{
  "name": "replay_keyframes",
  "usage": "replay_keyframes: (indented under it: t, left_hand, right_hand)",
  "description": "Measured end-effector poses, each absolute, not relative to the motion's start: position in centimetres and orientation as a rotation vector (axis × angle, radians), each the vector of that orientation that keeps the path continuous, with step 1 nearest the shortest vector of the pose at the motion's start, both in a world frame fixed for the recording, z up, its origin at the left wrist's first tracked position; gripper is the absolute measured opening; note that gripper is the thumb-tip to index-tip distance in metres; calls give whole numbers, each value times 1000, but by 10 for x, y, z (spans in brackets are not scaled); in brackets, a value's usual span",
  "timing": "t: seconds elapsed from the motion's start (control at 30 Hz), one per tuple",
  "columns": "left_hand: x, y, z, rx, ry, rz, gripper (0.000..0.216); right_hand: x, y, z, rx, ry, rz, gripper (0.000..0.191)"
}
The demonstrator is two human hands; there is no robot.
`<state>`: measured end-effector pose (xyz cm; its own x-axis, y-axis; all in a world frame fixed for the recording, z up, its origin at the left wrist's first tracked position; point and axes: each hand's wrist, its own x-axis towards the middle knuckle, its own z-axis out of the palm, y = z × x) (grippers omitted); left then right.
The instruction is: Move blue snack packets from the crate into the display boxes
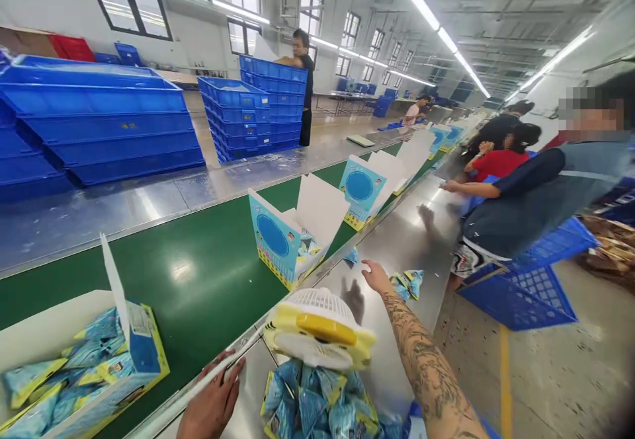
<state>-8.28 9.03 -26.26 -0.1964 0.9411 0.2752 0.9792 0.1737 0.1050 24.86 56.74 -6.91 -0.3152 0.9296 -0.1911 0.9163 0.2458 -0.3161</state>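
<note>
My left hand [213, 399] rests on the steel edge beside the green conveyor belt [198, 274], fingers spread, touching a white cable and holding nothing. My right hand [376, 276] reaches forward over the steel table, open, close to a few loose blue packets [407, 283]. A small yellow and white fan [317, 330] stands in front of me above a heap of blue packets [317, 402]. An open box [79, 366] full of blue packets sits on the belt at my left. Another open printed box [290, 240] stands further along the belt.
More open boxes [370, 188] follow down the belt. Stacks of blue crates [99, 121] stand on the far steel table. A person [540, 194] leans over the table at my right, beside blue baskets [526, 287]. Other workers stand further away.
</note>
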Motion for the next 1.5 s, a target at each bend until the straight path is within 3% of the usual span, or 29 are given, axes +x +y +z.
replay_keyframes:
  t: [0.13,0.3,0.47,0.57,0.63,0.7,0.77,0.83,0.87,0.9,0.93,1.0,1.03,1.1,1.13,1.27,1.5]
  left_hand:
    - [-86,84,-264,-1911,-2262,-273,53]
    - [-80,82,-263,-1896,-2339,-221,57]
    - [-75,91,-259,-1866,-2306,-262,58]
    - [-68,97,-232,-1931,-2346,-282,51]
    - [-64,99,-213,-1879,-2488,-286,46]
    - [-62,100,-203,-1926,-2511,-279,48]
    - [-62,99,-202,-1962,-2479,-294,48]
    - [-63,97,-207,-1962,-2451,-324,48]
    - [-63,97,-210,-1952,-2444,-338,48]
    - [-64,97,-212,-1945,-2438,-347,48]
    - [-63,97,-213,-1943,-2433,-350,49]
    - [-63,98,-213,-1945,-2437,-336,50]
    - [-62,99,-212,-1941,-2451,-321,51]
    - [-62,99,-209,-1928,-2488,-294,52]
    - [-62,98,-208,-1917,-2500,-286,52]
    - [-64,97,-211,-1926,-2469,-263,51]
    - [-63,99,-199,-1949,-2435,-218,48]
  right_hand:
    - [201,624,-110,-1715,-2565,594,69]
    - [200,631,-109,-1586,-2655,698,47]
    - [215,579,-1,-1200,-2364,865,63]
    - [183,534,91,-867,-1971,668,62]
    - [150,517,137,-703,-2123,512,66]
    - [131,507,163,-700,-2310,468,86]
    - [146,493,172,-812,-2377,415,72]
    - [193,462,169,-1026,-2323,417,34]
    - [222,440,162,-1152,-2301,481,31]
    - [250,415,150,-1241,-2336,588,40]
    - [274,388,134,-1245,-2496,868,48]
    - [303,334,91,-1227,-2780,1484,36]
    - [307,308,67,-1248,-2849,1457,43]
    - [300,266,18,-1276,-3007,1175,78]
    - [292,252,-3,-1280,-3078,1070,83]
    - [278,241,-45,-1240,-3136,991,51]
    - [341,285,-7,-1473,-2698,1089,40]
